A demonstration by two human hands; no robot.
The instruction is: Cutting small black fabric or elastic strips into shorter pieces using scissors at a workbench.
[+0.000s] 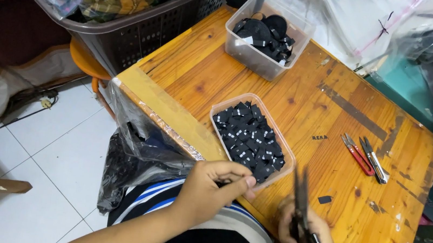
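Left hand [215,184] grip pinching small black piece, right hand [304,237] grip closed on snips [301,210]

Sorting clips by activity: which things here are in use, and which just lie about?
In use: left hand; right hand gripping black snips; near tub of black pieces.

Lying about: red snips; far tub; dark basket.

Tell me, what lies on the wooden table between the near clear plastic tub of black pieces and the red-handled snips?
Bare wooden table lies between the near tub and the red-handled snips, apart from a small dark mark, in the head view.
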